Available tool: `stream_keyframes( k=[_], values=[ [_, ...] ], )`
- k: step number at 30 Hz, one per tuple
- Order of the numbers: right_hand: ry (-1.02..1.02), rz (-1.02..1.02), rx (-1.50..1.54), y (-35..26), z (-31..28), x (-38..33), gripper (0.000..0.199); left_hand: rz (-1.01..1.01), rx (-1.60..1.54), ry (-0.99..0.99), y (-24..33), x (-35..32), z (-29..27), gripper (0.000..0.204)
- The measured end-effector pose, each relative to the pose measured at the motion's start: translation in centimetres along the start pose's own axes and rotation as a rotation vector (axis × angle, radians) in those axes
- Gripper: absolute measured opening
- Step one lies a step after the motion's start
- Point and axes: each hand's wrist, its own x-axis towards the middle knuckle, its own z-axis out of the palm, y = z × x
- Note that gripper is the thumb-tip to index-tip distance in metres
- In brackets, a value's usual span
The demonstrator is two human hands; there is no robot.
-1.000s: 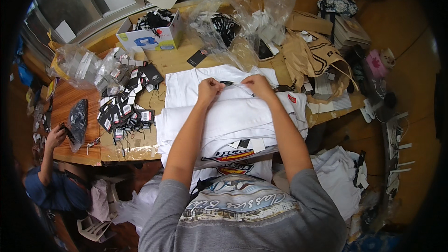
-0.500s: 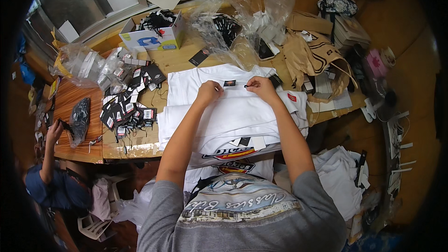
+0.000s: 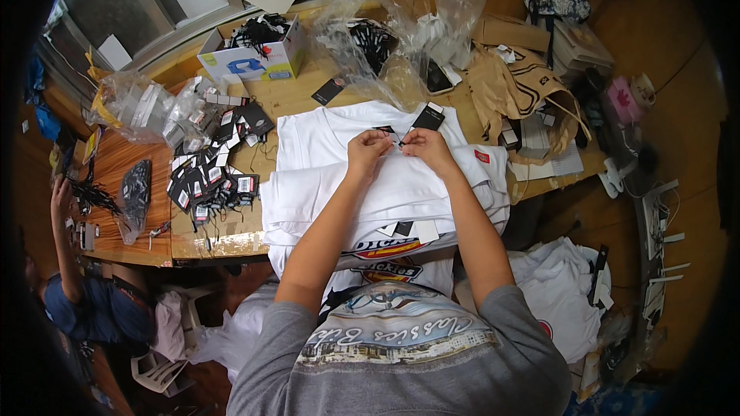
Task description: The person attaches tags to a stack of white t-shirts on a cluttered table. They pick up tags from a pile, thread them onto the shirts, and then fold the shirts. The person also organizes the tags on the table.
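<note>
A stack of white T-shirts [image 3: 339,199] lies before me on the table. At the top shirt's neckline my left hand [image 3: 368,156] is closed, its fingertips pinched at the small black neck label [image 3: 388,131]. Just right of it, my right hand [image 3: 430,150] pinches the dark string of a hang tag close to the label; the string itself is mostly hidden by my fingers. The black hang tag [image 3: 428,116], with a white end, rests on the shirt beyond my right hand. A small red patch [image 3: 482,156] shows on a folded part at the right.
Left of the shirts lies a heap of black and white hang tags [image 3: 202,185]. Behind stand a box of black strings [image 3: 266,58] and clear plastic bags [image 3: 393,27]; a tan bag [image 3: 509,96] sits at right. Another person's hand [image 3: 62,196] holds black strings at far left.
My left hand has moved right to the neck label, and my hands are now close together. The hang tag shows more fully above my right hand. The other person's hand has moved left.
</note>
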Motion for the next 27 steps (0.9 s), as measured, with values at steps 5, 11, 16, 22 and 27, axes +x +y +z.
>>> stream_keyframes(
  k=[5,11,16,22,27],
  values=[
    [0.013,-0.014,-0.05,0.4,0.1,0.1,0.013,0.087,0.085,-0.016,-0.7,0.0,0.1,0.011],
    [0.026,-0.059,-0.212,0.8,0.2,0.2,0.014,0.277,0.286,-0.002,-1.2,0.3,0.0,0.018],
    [0.04,-0.05,-0.237,1.0,0.0,0.2,0.014,0.346,0.413,0.08,-1.2,0.1,0.3,0.039],
    [0.061,-0.019,-0.261,1.1,0.0,0.2,0.014,0.341,0.446,0.064,-2.0,0.6,0.0,0.043],
    [0.035,-0.022,-0.256,0.9,0.1,0.3,0.014,0.352,0.402,0.115,-2.4,0.5,0.1,0.04]
  ],
)
